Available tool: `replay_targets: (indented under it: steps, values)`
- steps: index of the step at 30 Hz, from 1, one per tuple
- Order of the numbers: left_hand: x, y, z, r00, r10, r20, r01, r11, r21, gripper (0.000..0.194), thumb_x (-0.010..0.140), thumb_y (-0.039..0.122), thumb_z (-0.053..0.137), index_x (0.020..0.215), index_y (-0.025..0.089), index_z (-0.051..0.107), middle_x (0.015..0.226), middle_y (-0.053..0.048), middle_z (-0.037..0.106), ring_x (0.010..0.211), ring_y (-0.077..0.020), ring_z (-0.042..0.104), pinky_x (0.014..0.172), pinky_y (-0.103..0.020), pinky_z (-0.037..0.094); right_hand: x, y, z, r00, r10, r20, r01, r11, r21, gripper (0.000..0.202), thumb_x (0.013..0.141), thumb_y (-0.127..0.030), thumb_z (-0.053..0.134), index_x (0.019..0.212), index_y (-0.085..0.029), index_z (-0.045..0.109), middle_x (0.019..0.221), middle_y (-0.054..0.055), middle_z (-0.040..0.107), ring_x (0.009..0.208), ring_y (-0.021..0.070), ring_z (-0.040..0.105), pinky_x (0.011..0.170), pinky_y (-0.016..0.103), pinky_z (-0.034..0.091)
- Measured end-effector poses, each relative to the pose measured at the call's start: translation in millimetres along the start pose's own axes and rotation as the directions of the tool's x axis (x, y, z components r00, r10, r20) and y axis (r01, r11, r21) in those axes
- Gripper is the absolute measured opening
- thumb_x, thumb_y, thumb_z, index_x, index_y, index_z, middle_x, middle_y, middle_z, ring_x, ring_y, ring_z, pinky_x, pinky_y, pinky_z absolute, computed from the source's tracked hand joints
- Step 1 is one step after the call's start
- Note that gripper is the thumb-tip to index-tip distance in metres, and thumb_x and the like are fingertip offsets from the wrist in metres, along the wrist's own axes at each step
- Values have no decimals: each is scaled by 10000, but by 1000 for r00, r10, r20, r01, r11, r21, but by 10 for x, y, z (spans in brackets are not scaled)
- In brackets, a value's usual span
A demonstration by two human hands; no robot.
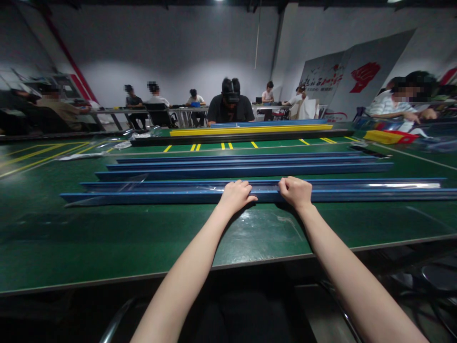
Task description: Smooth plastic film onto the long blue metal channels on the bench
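Note:
Across the green table lies a long blue channel point(171, 196), the nearest of several blue strips. My left hand point(236, 195) rests over its near wall, fingers curled onto the rim and thumb stretched to the right along the near side. A short way to the right, my right hand point(295, 191) is closed in a fist at the same channel; what its fingers pinch is too small to make out. Clear plastic film point(132, 185) lies over the channel's left part, and a shiny strip point(403, 186) shows inside it at the right.
More blue strips point(246, 170) lie parallel behind. Farther back are a black strip point(250, 139), a yellow strip point(250, 130) and a seated person point(230, 107). A red and yellow tray point(391, 137) stands at the right. The green table point(117, 243) ends at its near edge.

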State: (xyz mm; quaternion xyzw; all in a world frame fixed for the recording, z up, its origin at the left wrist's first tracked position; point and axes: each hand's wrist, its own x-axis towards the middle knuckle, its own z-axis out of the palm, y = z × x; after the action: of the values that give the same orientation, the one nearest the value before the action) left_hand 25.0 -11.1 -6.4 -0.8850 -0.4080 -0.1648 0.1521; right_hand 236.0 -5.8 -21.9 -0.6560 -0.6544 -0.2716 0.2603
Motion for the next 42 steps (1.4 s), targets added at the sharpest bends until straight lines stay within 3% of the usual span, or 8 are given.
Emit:
replay_targets:
  steps: [5,12,42]
  values:
    - [1,7,7,1000,12,-23,-12,1000,-2,301,782,455,548,801,160,602,858,-42,636,842,-176,554,650,-266,392,-10,-50,-37,996,-94,10,93,994,55,469,851,-332,309,532,-154,603,589,56,621,528,99,502,478,251,174]
    - [3,7,15,1000,4,-17,-4,1000,-9,294,783,448,549,796,161,612,838,-47,652,835,-179,564,658,-271,399,-15,-166,-74,945,-254,205,231,964,129,489,882,-384,268,645,-181,644,716,51,665,628,117,552,514,254,202]
    - [8,26,-24,999,-31,38,31,1000,2,324,807,469,503,826,168,620,849,-69,673,824,-198,613,668,-274,419,24,-188,-149,945,-87,317,51,991,120,503,887,-426,250,769,-232,698,826,40,699,745,157,613,560,249,271]
